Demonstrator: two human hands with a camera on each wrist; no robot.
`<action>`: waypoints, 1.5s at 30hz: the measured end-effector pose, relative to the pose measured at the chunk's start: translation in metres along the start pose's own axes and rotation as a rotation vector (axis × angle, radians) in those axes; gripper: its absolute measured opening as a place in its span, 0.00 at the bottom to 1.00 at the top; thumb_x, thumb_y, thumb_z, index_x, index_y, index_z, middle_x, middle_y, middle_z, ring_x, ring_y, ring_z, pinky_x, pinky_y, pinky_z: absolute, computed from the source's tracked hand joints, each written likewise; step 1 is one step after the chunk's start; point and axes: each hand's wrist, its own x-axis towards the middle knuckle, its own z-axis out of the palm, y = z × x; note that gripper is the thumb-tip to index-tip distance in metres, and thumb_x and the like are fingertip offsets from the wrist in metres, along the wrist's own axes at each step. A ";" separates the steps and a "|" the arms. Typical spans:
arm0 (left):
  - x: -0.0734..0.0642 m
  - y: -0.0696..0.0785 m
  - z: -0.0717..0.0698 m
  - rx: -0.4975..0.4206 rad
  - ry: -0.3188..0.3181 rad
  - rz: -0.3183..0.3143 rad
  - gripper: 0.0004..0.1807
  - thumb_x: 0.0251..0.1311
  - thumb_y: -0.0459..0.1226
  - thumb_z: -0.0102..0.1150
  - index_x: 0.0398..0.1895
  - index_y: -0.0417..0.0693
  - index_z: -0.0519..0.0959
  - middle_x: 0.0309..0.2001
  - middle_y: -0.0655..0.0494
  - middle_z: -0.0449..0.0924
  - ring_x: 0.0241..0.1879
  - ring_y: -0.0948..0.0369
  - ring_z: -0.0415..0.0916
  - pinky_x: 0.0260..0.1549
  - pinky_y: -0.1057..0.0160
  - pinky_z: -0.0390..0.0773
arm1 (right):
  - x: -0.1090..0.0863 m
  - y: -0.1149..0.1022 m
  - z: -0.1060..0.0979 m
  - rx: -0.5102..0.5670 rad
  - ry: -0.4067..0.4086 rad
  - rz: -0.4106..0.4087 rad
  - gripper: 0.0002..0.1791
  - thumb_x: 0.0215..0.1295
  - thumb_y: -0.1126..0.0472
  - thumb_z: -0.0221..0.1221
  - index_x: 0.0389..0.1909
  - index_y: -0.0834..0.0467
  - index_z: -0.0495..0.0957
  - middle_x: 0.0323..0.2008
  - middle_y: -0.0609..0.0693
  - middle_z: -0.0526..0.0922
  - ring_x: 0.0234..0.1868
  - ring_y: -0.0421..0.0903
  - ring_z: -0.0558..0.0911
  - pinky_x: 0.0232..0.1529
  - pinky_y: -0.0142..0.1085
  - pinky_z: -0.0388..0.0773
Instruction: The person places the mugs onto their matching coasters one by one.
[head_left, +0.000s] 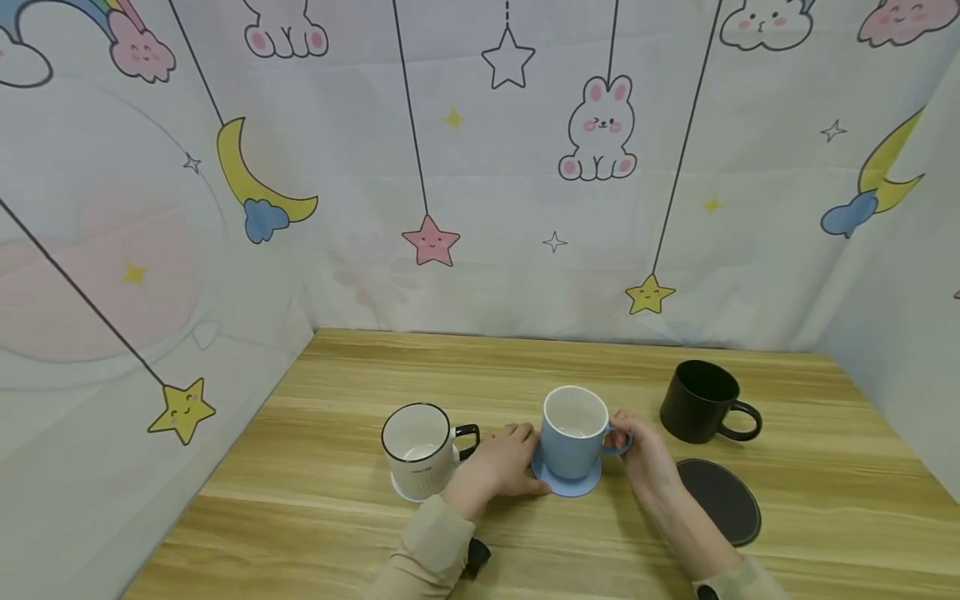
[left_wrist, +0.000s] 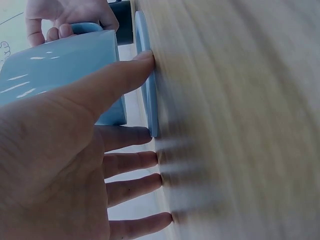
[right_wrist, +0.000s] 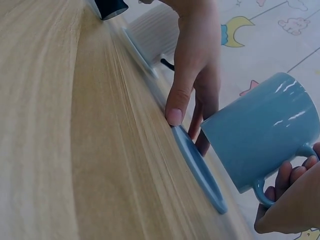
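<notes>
A light blue mug (head_left: 572, 446) with a pale inside hangs slightly tilted, close over a round blue coaster (head_left: 567, 487). My right hand (head_left: 643, 454) grips it by the handle with curled fingers. A gap shows between the mug's base and the coaster (right_wrist: 197, 167) in the right wrist view. On the table my left hand (head_left: 504, 462) touches the coaster's near left rim with thumb and index fingertip. Its other fingers reach down straight to the tabletop, as the left wrist view shows beside the coaster (left_wrist: 153, 112).
To the left, a white mug (head_left: 418, 473) with a black rim and handle stands on a white coaster (head_left: 401, 490). A black mug (head_left: 692, 408) stands at the back right, behind a black coaster (head_left: 722, 502). Printed cloth (head_left: 510, 175) walls the wooden table (head_left: 337, 375).
</notes>
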 end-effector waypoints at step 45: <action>0.000 -0.001 0.002 -0.012 0.003 -0.001 0.46 0.62 0.57 0.75 0.76 0.41 0.72 0.72 0.49 0.73 0.74 0.52 0.68 0.67 0.40 0.74 | -0.001 0.010 0.000 -0.011 0.019 0.028 0.21 0.73 0.69 0.45 0.18 0.56 0.58 0.20 0.44 0.64 0.33 0.44 0.68 0.47 0.38 0.64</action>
